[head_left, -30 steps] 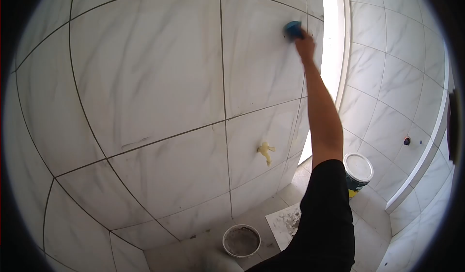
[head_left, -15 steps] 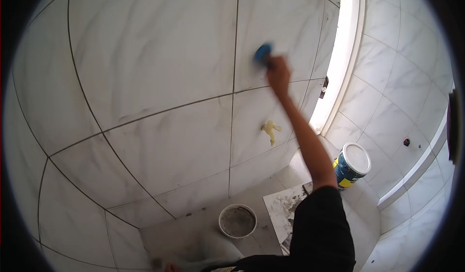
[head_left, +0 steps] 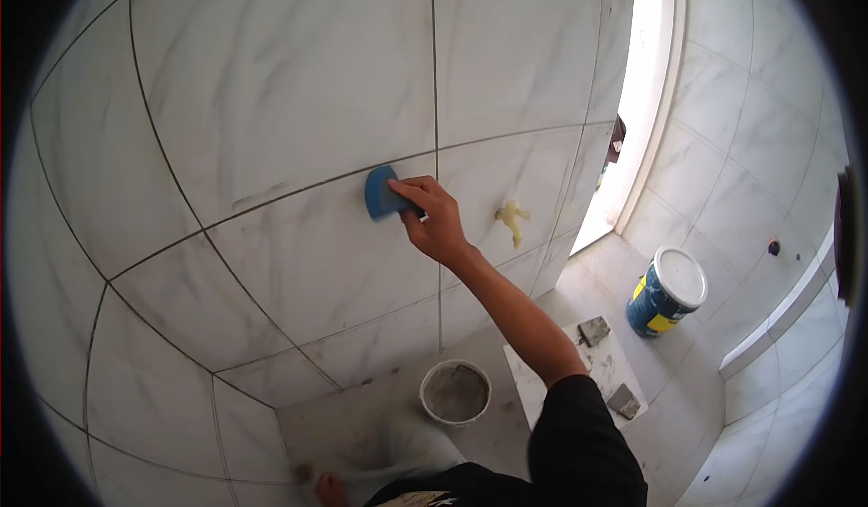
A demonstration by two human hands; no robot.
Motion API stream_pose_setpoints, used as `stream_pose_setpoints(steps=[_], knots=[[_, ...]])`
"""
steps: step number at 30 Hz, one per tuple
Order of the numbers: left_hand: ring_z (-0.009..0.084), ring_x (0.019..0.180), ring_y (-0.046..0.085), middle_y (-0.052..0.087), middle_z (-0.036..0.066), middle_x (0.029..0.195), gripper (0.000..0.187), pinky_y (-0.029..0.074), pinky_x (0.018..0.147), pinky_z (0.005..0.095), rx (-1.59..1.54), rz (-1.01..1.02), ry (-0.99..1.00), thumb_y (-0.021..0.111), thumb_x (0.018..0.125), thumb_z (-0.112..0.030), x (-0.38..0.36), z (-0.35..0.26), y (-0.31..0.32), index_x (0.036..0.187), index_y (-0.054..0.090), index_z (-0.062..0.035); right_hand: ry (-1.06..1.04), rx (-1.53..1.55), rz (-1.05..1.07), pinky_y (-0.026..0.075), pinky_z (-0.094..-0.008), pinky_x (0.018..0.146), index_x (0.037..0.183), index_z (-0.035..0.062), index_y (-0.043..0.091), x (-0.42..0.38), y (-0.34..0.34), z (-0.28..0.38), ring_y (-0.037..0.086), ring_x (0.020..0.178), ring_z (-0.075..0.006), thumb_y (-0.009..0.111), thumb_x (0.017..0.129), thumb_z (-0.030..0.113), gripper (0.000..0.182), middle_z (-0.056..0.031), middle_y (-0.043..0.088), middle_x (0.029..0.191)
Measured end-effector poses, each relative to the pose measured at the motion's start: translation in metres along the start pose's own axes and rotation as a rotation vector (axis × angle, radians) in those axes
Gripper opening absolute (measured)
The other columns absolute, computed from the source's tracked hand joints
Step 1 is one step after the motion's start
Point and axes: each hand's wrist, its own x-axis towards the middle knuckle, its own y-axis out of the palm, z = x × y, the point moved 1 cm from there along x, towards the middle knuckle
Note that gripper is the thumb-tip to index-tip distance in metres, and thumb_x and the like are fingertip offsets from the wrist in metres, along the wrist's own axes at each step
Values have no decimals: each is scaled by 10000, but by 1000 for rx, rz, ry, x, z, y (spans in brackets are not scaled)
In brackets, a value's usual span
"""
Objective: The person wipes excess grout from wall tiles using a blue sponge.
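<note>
My right hand [head_left: 434, 220] is closed around a blue scraper [head_left: 382, 194] with a curved, flat blade. The blade lies against the tiled wall [head_left: 298, 100], just below a dark horizontal joint and left of a vertical one. Right of the hand, a pale yellow tap [head_left: 513, 220] sticks out of the wall. At the lower edge, beside my light trousers [head_left: 411, 444], is a small skin-coloured shape [head_left: 331, 488]. It may be my left hand, but its fingers do not show clearly.
A round bucket [head_left: 423, 395] holding grey material stands on the floor. To its right, a white tile [head_left: 533, 382] carries grey smears and small dark blocks. A lidded blue-and-yellow paint bucket [head_left: 653, 312] stands farther right, near the bright doorway [head_left: 624, 164].
My right hand has swept down and left with the scraper, from the upper right tile to below the horizontal joint. The view has shifted slightly, and more of the white tile shows.
</note>
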Motion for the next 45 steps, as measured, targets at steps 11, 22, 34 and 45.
stream_pose_setpoints(steps=[11,22,34,45], knots=[[276,742,660,685,136,818,230,517,713,385,-79,-369,286,582,931,-212,6,3,12,955,670,-1,394,-443,-590,423,-469,923,1143,-39,556,14,25,-54,524,1035,-398,641,823,58,345,-211,563,1064],[312,708,677,669,174,766,223,514,666,404,-7,-501,370,560,931,-189,10,-2,12,903,662,8,292,31,-482,544,-318,782,1401,37,504,1,0,-3,614,967,-201,631,802,-61,621,-133,600,1174],[325,789,710,700,182,835,224,538,716,389,-27,-493,339,581,916,-202,9,10,2,948,682,-5,-35,-15,-145,484,-472,809,1162,-1,609,-23,246,132,556,964,-374,703,784,39,391,-177,573,999],[226,713,705,702,132,770,226,538,693,351,-105,-457,280,566,929,-196,-7,2,-6,976,694,-16,-737,-258,421,441,-436,895,1081,85,690,36,218,159,522,1059,-298,609,793,49,302,-116,544,1138]])
